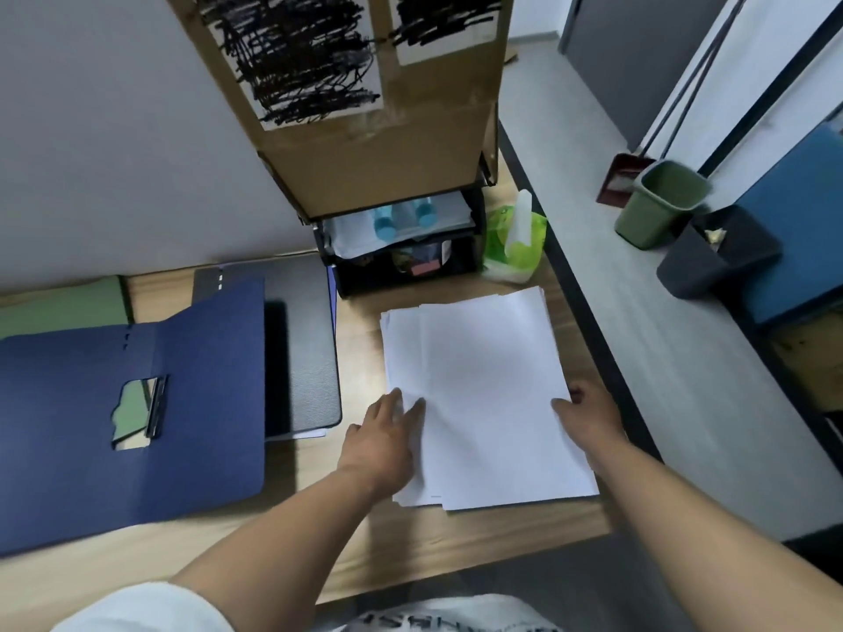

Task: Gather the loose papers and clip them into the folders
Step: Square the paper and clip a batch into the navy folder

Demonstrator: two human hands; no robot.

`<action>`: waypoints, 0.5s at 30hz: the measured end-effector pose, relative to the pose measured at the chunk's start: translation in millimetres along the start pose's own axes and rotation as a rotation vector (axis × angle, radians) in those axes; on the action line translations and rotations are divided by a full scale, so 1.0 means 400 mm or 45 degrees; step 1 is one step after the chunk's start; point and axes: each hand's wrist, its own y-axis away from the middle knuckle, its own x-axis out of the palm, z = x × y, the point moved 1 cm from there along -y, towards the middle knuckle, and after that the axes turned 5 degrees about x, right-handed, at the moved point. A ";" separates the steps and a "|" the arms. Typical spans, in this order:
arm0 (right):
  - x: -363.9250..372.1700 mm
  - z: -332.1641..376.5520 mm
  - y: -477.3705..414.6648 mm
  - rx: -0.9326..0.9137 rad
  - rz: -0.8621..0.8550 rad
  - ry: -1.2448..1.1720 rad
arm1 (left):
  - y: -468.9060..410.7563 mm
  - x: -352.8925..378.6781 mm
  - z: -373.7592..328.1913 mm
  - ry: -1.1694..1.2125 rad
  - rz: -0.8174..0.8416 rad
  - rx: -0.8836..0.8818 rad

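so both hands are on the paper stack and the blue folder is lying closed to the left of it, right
Not quite. The head view shows the blue folder lying open, not closed. The rest holds: the left hand and right hand are on the paper stack, with the folder to its left.

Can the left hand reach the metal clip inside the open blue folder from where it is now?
Probably yes. The left hand rests on the paper stack's left edge, and the clip of the open blue folder lies uncovered to its left, with only bare desk between.
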 end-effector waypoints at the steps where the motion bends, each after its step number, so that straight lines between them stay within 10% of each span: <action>1: -0.004 -0.006 -0.003 0.008 0.002 -0.016 | 0.002 0.005 0.004 -0.003 0.012 -0.003; 8: -0.044 0.015 0.035 -0.129 0.272 -0.234 | -0.012 0.017 0.004 0.262 -0.251 -0.033; 15: -0.070 0.105 0.118 -0.338 0.433 -0.638 | 0.025 -0.167 -0.045 1.836 -0.475 0.022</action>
